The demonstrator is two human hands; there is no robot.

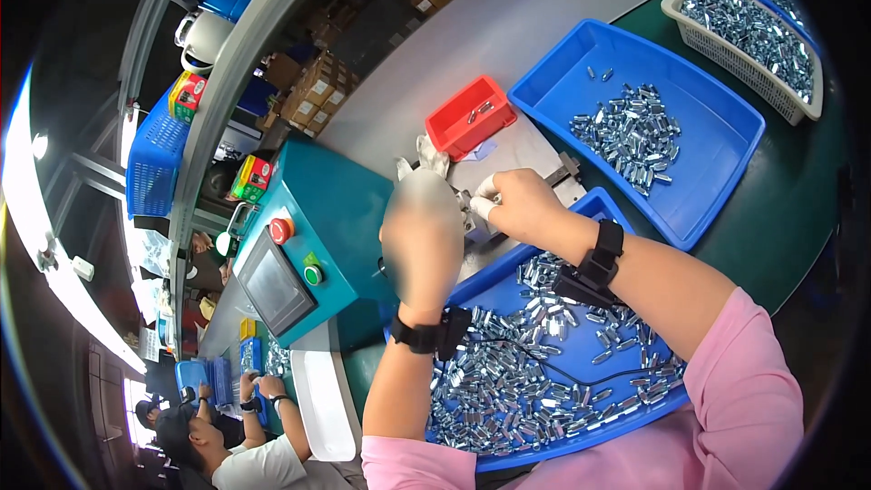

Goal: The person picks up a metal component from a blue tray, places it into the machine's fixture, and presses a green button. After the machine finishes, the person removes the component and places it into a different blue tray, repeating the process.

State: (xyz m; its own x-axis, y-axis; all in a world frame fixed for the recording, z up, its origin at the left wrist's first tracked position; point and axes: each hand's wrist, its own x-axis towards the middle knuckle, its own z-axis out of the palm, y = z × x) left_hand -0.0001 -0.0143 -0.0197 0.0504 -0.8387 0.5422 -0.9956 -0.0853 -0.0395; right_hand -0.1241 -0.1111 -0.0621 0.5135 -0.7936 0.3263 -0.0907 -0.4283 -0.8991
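Note:
My left hand (423, 236) is at the left side of a small metal fixture (468, 218). A blurred patch covers it, so its fingers and anything in them are hidden. White crumpled material (434, 156) shows just beyond it, perhaps finger covers. Opposite, my right hand (528, 207) reaches to the fixture with white-covered fingertips bent together; what they hold, if anything, is too small to make out. Below both hands lies a blue tray (553, 443) full of shiny metal cylindrical parts (508, 390). A small red bin (454, 136) with a few such parts sits behind the fixture.
A larger blue tray (717, 163) with a pile of metal parts (631, 132) is at the right. Beyond stands a full white basket (726, 50). At left is a teal machine (336, 218) with a screen (275, 281) and buttons. A cable crosses the near tray. Another person (245, 454) works at far left.

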